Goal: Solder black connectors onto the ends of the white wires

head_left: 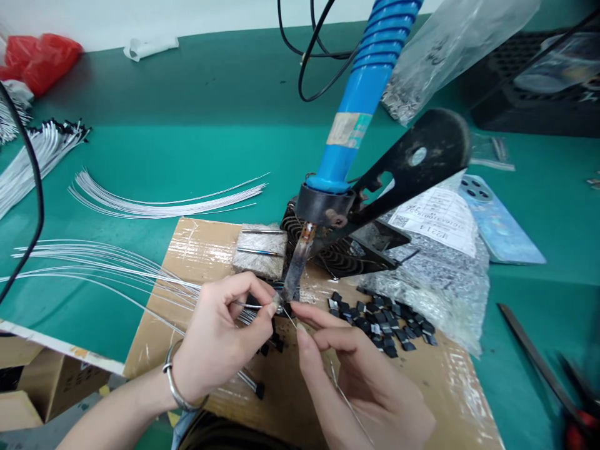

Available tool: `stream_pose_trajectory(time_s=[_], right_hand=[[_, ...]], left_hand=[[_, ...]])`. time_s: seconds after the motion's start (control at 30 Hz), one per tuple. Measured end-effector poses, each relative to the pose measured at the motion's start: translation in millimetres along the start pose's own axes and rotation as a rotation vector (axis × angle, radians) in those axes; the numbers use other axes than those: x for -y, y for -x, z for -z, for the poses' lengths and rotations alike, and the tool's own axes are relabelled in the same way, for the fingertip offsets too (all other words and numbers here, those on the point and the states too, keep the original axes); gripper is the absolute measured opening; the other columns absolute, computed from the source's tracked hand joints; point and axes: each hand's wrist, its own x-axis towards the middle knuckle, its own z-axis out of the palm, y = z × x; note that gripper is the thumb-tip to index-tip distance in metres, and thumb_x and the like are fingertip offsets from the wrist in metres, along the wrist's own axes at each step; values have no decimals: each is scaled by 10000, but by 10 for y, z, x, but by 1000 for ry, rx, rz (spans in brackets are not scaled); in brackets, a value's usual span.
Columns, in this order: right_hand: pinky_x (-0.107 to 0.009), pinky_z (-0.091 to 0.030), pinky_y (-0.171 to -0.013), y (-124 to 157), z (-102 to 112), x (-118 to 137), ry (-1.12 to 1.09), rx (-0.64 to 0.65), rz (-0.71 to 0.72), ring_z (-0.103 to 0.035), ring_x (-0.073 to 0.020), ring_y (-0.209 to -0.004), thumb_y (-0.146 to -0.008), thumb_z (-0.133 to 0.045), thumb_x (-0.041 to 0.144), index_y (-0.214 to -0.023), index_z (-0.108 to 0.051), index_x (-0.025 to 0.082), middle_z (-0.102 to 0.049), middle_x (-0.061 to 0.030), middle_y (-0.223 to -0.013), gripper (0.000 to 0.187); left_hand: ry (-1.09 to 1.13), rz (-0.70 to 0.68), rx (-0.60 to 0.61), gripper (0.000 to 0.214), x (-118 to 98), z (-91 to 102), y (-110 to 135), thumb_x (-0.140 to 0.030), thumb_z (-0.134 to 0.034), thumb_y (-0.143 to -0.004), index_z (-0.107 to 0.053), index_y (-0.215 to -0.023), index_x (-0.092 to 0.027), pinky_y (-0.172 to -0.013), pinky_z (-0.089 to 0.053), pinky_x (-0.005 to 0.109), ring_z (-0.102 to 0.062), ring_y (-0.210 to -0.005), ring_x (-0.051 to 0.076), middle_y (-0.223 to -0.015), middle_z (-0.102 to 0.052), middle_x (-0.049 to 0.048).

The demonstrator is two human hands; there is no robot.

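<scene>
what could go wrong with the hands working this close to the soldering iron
The soldering iron's tip points down just above the left hand and right hand, so a slip could burn fingers. The long white wires fanning toward the left hand could snag and tug. The loose black pieces nearby might get knocked about.

Obstacles: blue-handled soldering iron (365,94) and black metal bracket (412,156), upper centre, above the cardboard sheet (435,400). Passage: green surface (529,300), right of frame, between the plastic bag (431,294) and long black tool (539,362).
</scene>
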Motion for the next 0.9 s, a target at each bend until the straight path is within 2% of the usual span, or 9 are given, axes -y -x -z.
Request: stream_pose_trajectory(time_s=[0.3, 0.6, 0.9], right_hand=[[-269, -675, -834, 6, 0, 10, -16, -11, 7, -849, -220, -907, -913, -772, 171, -798, -702, 235, -866, -91, -1063, 149], [-253, -639, -871, 7, -22, 3, -19, -6, -13, -839, -206, -971, -938, -740, 194, -792, -670, 240, -861, -79, -1084, 168], [-259, -652, -837, 12, 8, 23, -5, 9, -18, -841, -219, -969, -939, -751, 191, -794, -679, 235, -861, -96, -1083, 167]], left_hand=[[-3, -4, -1, 79, -4, 4, 11, -168, -646, -793, -653, -715, -168, -492, -273, 243, -343, -531, 92, -771, -743, 45], [14, 20, 2, 73, 11, 1, -23, -202, -652, -786, -648, -715, -185, -503, -299, 256, -456, -573, 125, -796, -755, 70], [0, 19, 4, 84, 3, 16, -21, -186, -670, -793, -654, -711, -177, -497, -267, 251, -371, -542, 104, -774, -735, 52]])
